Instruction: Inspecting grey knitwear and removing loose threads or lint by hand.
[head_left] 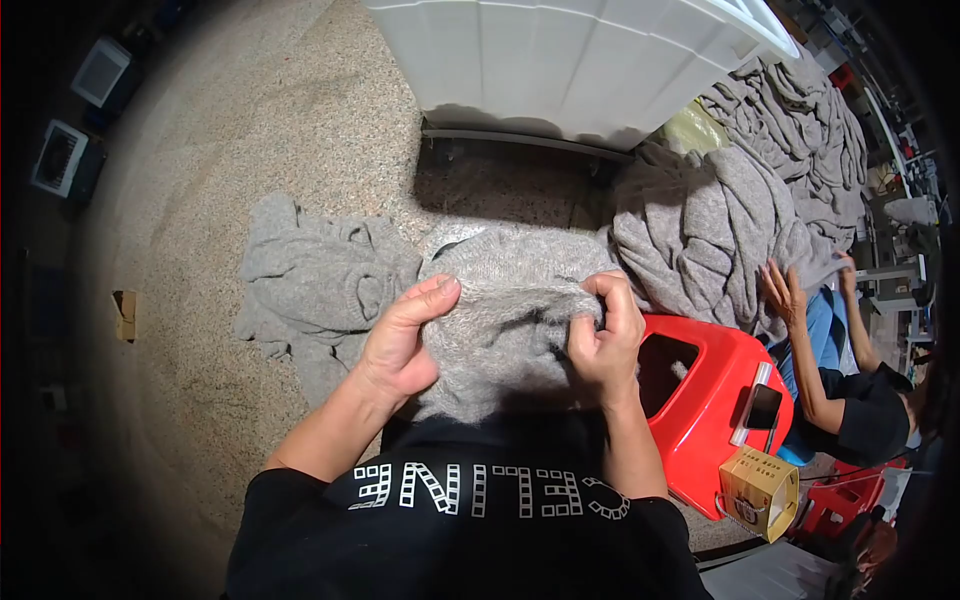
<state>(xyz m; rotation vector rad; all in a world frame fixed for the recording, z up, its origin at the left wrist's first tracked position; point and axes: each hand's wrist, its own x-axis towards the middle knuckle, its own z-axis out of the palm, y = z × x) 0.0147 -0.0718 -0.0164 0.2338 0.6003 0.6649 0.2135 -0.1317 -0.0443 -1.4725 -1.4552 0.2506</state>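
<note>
A grey knitted piece of fabric (490, 345) is stretched across my lap between both hands. My left hand (400, 340) is closed on its left edge, the thumb lying on top and the fingers hidden under the knit. On the other side my right hand (610, 335) grips the right edge with curled fingers. A dark fold runs through the cloth near the right hand. Another grey knit garment (325, 275) lies crumpled on the floor left of the held fabric.
A large white bin (560, 65) stands ahead. At the right are a heap of grey knitwear (715, 220) and a red plastic stool (690, 400) carrying a phone (762, 410) and a cardboard box (760, 490). Behind it, a co-worker's hands (785, 295) touch the heap.
</note>
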